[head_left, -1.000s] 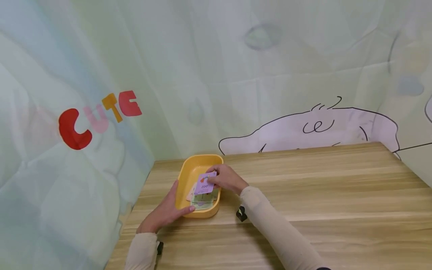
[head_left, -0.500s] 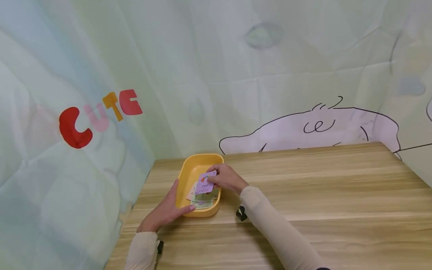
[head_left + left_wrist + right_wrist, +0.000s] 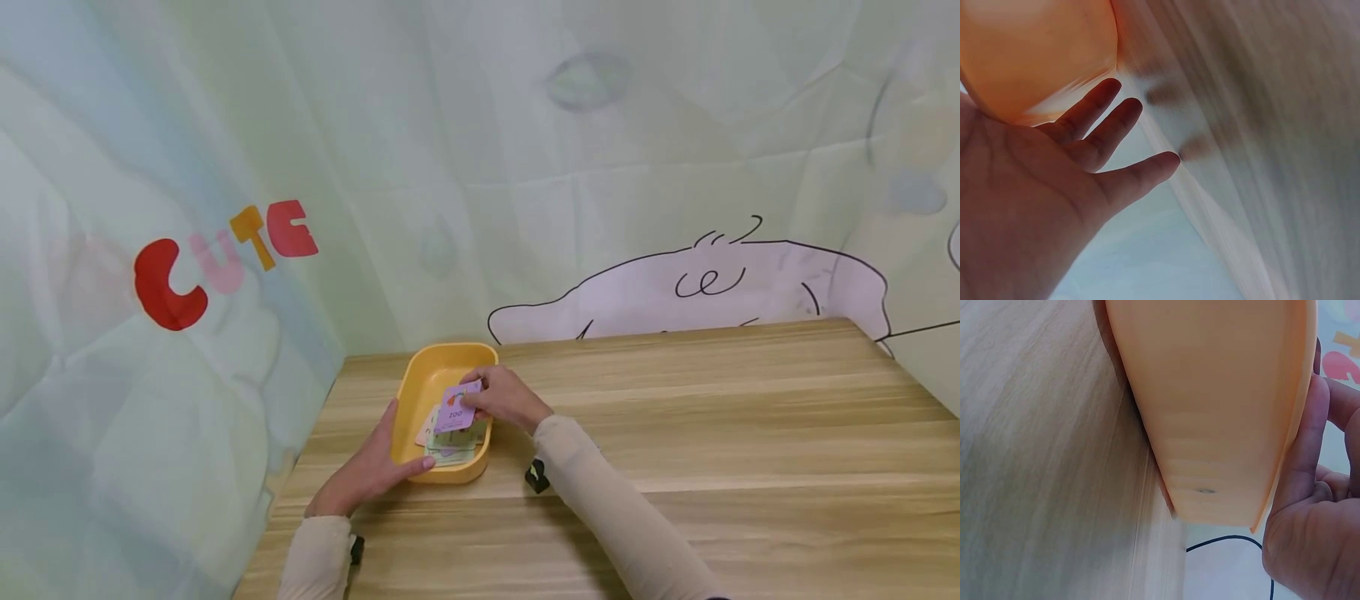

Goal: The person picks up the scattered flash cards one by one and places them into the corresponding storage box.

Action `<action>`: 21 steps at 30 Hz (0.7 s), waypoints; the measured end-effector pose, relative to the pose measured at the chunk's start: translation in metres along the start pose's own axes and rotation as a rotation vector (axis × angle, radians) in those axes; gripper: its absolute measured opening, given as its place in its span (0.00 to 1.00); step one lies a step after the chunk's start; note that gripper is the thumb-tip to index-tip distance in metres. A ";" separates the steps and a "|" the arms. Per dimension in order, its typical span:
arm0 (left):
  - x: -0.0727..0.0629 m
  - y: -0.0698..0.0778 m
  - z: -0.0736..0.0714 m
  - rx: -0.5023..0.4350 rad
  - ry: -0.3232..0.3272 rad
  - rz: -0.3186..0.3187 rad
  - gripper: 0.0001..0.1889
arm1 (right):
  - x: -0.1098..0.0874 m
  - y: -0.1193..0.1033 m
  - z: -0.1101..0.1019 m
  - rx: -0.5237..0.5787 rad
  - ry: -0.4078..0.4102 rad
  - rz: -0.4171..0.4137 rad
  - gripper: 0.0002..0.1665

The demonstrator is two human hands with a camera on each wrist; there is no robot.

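Near the table's back left stands a yellow plastic bin [image 3: 431, 383] with rounded corners. My left hand [image 3: 367, 471] holds its near-left corner, thumb over the front rim. In the left wrist view, three fingers of that left hand [image 3: 1035, 187] stretch out beside the bin's wall. My right hand [image 3: 510, 396] reaches over the right rim and pinches a purple card [image 3: 453, 412] printed with "ZOO". Beneath it, several green and pale cards [image 3: 450, 457] lie overlapping in the bin. In the right wrist view, my right hand [image 3: 1313, 512] is at the rim; the card is hidden there.
A wood-grain table [image 3: 712, 433] stretches to the right. Behind it hangs a printed fabric backdrop [image 3: 420, 167], with "CUTE" lettering on the left side. Small black devices sit under the right wrist [image 3: 536, 475] and beside the left sleeve [image 3: 315, 554].
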State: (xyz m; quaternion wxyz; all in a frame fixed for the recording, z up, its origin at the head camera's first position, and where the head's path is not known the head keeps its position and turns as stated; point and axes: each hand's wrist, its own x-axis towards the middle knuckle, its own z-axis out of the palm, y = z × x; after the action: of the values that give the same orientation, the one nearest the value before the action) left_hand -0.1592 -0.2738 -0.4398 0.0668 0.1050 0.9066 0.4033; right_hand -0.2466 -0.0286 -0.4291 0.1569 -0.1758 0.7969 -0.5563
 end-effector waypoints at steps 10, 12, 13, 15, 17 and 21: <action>0.000 -0.001 0.000 0.019 -0.011 -0.036 0.61 | -0.002 -0.002 0.000 -0.005 -0.005 -0.005 0.16; -0.001 -0.001 0.000 0.018 -0.011 -0.038 0.61 | -0.001 -0.002 0.001 -0.012 -0.003 0.004 0.16; -0.001 -0.001 0.001 0.016 -0.012 -0.037 0.61 | -0.001 -0.002 0.001 -0.014 -0.001 0.009 0.17; -0.001 0.000 0.001 0.015 -0.009 -0.034 0.61 | -0.001 -0.001 0.001 -0.015 0.003 0.012 0.17; -0.001 0.000 0.001 0.008 -0.006 -0.024 0.60 | -0.001 -0.001 0.002 -0.021 0.010 0.015 0.18; -0.001 0.001 0.001 0.003 0.000 -0.005 0.58 | 0.000 -0.001 0.002 -0.022 0.016 0.010 0.17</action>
State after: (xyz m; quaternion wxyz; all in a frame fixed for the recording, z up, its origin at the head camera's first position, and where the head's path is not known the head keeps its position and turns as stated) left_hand -0.1580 -0.2725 -0.4397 0.0679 0.1028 0.9074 0.4017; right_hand -0.2457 -0.0302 -0.4290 0.1512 -0.1691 0.8051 -0.5481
